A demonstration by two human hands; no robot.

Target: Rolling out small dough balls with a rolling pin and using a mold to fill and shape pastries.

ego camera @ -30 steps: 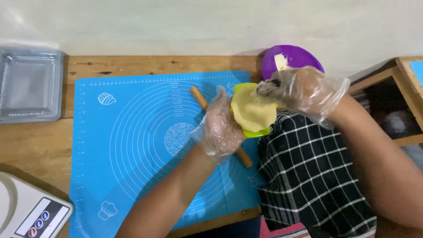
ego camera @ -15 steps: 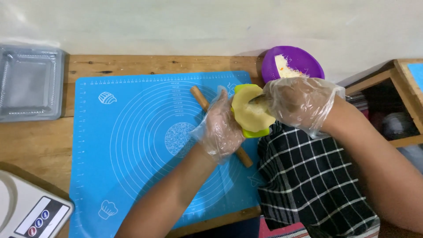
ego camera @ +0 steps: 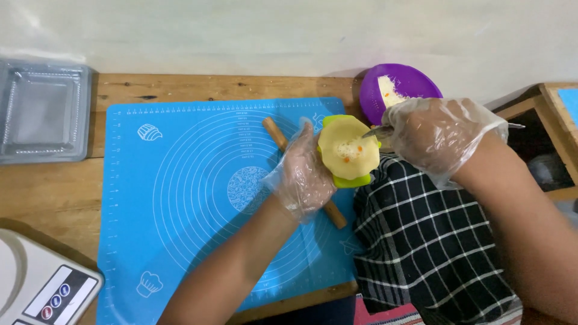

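Yellow dough [ego camera: 348,148] lies as a flat round in a green mould [ego camera: 352,179], with a little pale filling and orange flecks in its middle. I see my left hand [ego camera: 301,174], in a clear plastic glove, cupped around the mould's left edge and holding it up over the right side of the blue baking mat [ego camera: 180,198]. My right hand [ego camera: 442,138], gloved too, is closed around a spoon [ego camera: 378,130] whose tip sits at the dough's right edge. Under my left hand a wooden rolling pin [ego camera: 278,137] lies slantwise on the mat. Just behind the right hand stands a purple bowl [ego camera: 415,81] with pale filling inside. A black checked cloth [ego camera: 427,247] lies below it. On the wooden table [ego camera: 54,192], a clear plastic tray [ego camera: 42,114] sits far left and a kitchen scale [ego camera: 42,289] at the near left corner.
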